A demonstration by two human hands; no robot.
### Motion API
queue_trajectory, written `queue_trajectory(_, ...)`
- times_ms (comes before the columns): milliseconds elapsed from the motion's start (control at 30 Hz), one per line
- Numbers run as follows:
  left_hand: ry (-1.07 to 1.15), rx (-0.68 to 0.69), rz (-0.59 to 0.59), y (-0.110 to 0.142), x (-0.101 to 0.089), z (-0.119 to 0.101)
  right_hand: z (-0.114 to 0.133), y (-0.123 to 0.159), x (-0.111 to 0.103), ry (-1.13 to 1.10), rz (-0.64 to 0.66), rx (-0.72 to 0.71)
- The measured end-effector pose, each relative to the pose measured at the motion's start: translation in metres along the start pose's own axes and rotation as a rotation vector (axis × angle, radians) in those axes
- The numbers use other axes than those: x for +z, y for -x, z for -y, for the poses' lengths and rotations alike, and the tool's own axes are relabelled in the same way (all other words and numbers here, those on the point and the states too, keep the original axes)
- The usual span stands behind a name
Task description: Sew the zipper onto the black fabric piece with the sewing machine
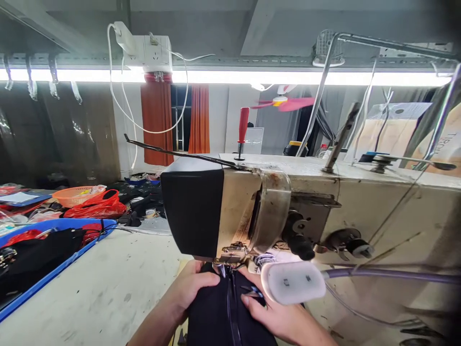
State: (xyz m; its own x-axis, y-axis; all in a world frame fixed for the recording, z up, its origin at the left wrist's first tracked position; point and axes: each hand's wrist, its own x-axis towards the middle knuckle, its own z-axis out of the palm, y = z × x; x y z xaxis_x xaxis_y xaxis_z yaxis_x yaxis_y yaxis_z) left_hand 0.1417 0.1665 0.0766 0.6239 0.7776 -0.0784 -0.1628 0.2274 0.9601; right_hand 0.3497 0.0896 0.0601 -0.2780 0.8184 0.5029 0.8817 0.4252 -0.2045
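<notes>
Far left on the desk [108, 288] sits a blue tray [57, 269] heaped with dark cloth, its rim angled toward the worker, and beyond it an orange basket [74, 194] and a red bag [99, 205]; between the tray and the worker the desk top lies bare, so there is room to slide on that side. The left hand [192, 286] lies flat on the black fabric [223, 312], fingers curled over its left edge just beside the foot [228, 257] of the sewing machine [324, 211]. The fabric runs from under the foot toward the worker, with a pale seam line down its middle. It looks soft, thin and light, likely to bunch or slip, so a flat press on either side of the seam, close to the foot, looks the sensible hold. The right hand [277, 315] presses its right side, fingertips pinching a fold. Just above it a white lamp [292, 282] on a bendy neck crowds the hand, and the machine body closes off the right.
</notes>
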Motion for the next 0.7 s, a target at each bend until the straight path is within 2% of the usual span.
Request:
queue_trajectory(133,-0.005,0.001,-0.047,0.002,0.001,0.002,-0.009,0.000,0.009,-0.144,0.009,-0.052)
queue_trajectory(267,-0.043,-0.016,-0.104,0.003,0.003,0.003,-0.020,0.009,0.020,-0.311,0.038,0.075)
queue_trajectory(400,-0.047,-0.055,-0.128,0.006,0.005,0.000,-0.030,0.015,0.024,-0.329,0.103,0.179)
queue_trajectory(533,-0.054,-0.039,-0.118,0.011,0.010,-0.006,-0.030,0.014,0.020,-0.323,0.180,0.244)
queue_trajectory(700,-0.069,-0.047,-0.087,0.008,0.010,-0.009,-0.028,0.014,0.022,-0.309,0.123,0.265)
